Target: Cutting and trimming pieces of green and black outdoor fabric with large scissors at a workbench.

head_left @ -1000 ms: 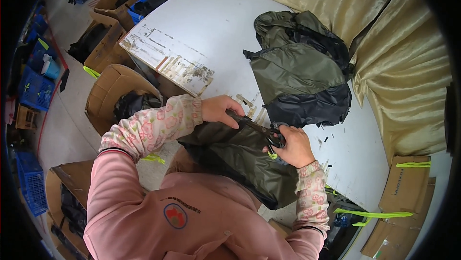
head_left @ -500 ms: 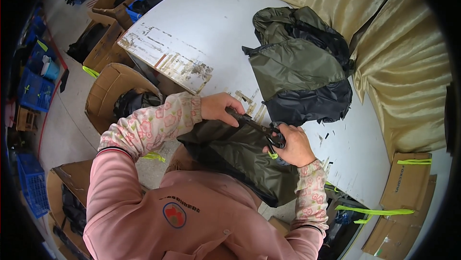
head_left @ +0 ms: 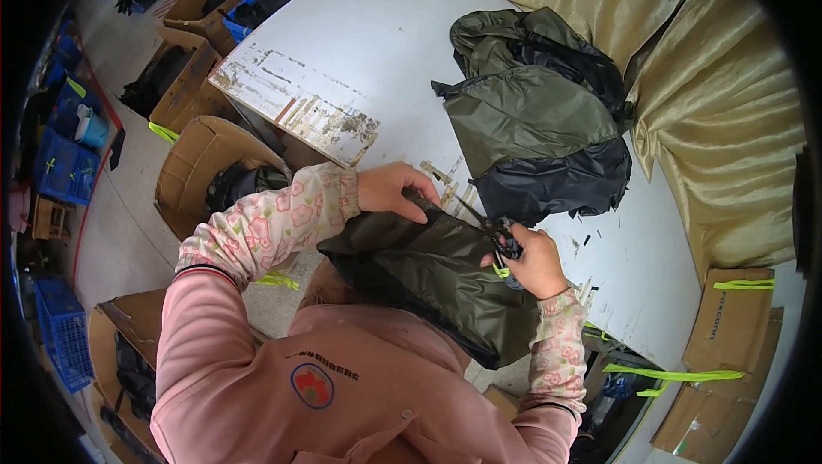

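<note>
My left hand [head_left: 396,191] pinches the upper edge of an olive and black fabric piece [head_left: 428,260], thin and shiny, which hangs over the table's near edge in front of my body. In my right hand [head_left: 539,262] is a pair of scissors [head_left: 498,235] with dark handles and a bit of yellow-green strip at them. The blades point up and left, just beyond the fabric's top edge; whether they touch it I cannot tell. Farther back on the table lies a crumpled heap of olive and black fabric [head_left: 535,113].
The white table [head_left: 368,27] has a worn, peeling patch on its left. Cardboard boxes [head_left: 184,169] with dark fabric stand left of it, blue crates [head_left: 64,327] farther left. A gold curtain [head_left: 719,139] hangs behind. Dark scraps [head_left: 587,241] and a carton [head_left: 728,318] are at right.
My right hand with the scissors has shifted slightly right, and the blades have drawn away from the fabric edge by my left fingers. My left hand keeps its pinch, nearly in place.
</note>
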Tool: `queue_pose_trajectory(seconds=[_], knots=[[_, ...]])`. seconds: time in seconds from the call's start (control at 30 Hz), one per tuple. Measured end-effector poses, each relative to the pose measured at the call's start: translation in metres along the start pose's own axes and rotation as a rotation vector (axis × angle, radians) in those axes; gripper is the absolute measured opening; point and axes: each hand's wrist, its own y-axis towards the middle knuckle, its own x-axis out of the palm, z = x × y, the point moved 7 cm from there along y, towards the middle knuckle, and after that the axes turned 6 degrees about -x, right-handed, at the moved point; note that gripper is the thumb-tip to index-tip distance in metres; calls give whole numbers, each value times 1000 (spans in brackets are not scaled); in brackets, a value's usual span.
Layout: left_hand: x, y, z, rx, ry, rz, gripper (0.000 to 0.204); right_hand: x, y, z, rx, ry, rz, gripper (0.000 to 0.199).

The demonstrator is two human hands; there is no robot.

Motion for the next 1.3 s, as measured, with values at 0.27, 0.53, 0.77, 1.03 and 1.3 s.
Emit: queue_pose_trajectory(seconds=[0.27, 0.53, 0.77, 1.03, 1.3], knots=[[-92, -16, 88, 291, 917, 816, 28, 2, -70, 32, 374, 337, 61, 22], [90, 4, 13, 593, 783, 87, 25, 74, -164, 38, 578, 649, 241, 26], [166, 9, -36, 503, 992, -82, 23, 94, -178, 38, 565, 368, 254, 29], [156, 33, -62, -157, 27, -350, 10, 70, -175, 40, 533, 272, 155, 28], [155, 33, -55, -206, -316, -423, 20, 14, -144, 13, 231, -141, -80, 46]])
